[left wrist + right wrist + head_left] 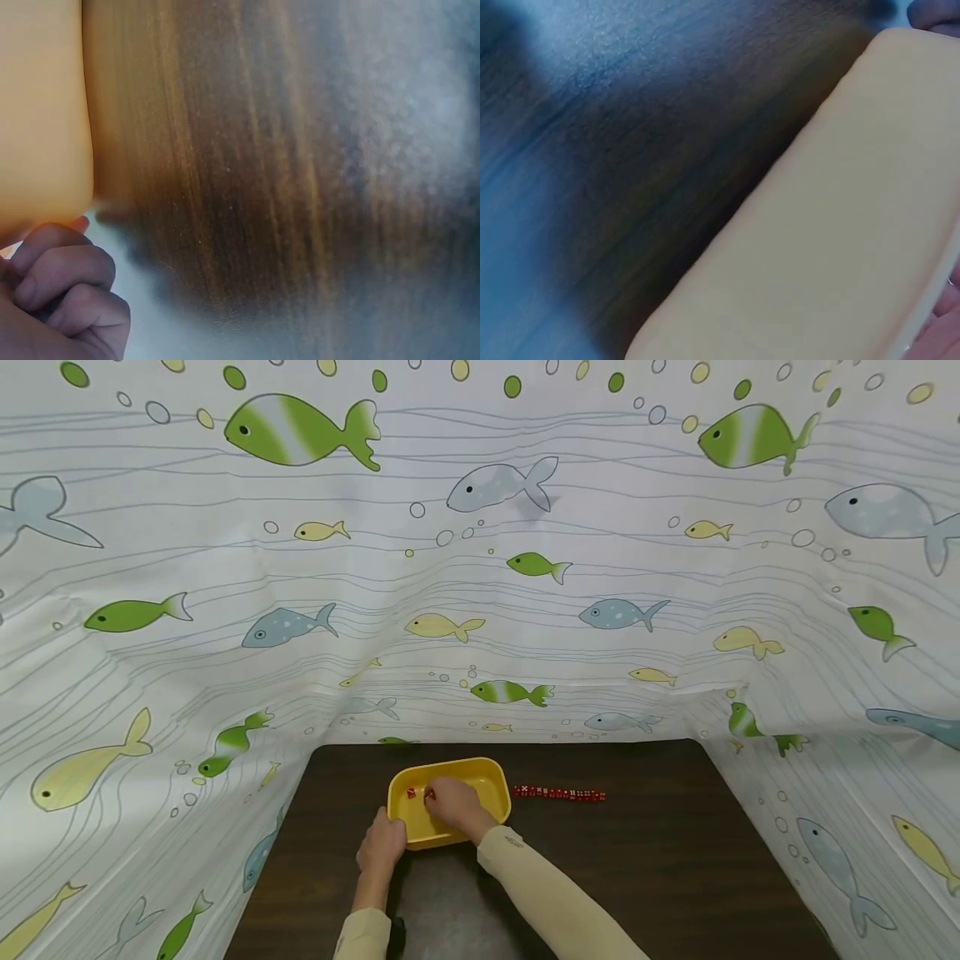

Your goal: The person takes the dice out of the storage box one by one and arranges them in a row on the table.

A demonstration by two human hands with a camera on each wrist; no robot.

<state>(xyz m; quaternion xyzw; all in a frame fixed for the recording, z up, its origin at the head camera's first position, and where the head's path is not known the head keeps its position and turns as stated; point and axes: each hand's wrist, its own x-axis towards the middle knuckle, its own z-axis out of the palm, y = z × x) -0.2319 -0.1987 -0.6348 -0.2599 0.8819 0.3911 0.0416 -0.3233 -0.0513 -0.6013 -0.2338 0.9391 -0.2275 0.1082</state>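
A yellow plastic tray [420,835] with rounded corners stands on the dark table. My left hand [382,841] grips its near left corner; in the left wrist view that hand [71,292] has curled fingers beside the tray wall [45,112]. Inside the tray, my right hand [453,802] pinches a red die, partly covered by the fingers. Another red die [411,792] lies to its left on the tray floor. Right of the tray, several red dice form a row [558,793]. The tray's outer wall [817,210] hides most of the right hand in the right wrist view.
The dark wood-grain table [652,868] extends around the tray and the row of dice. A white fish-print curtain [525,602] hangs behind the table and along both sides.
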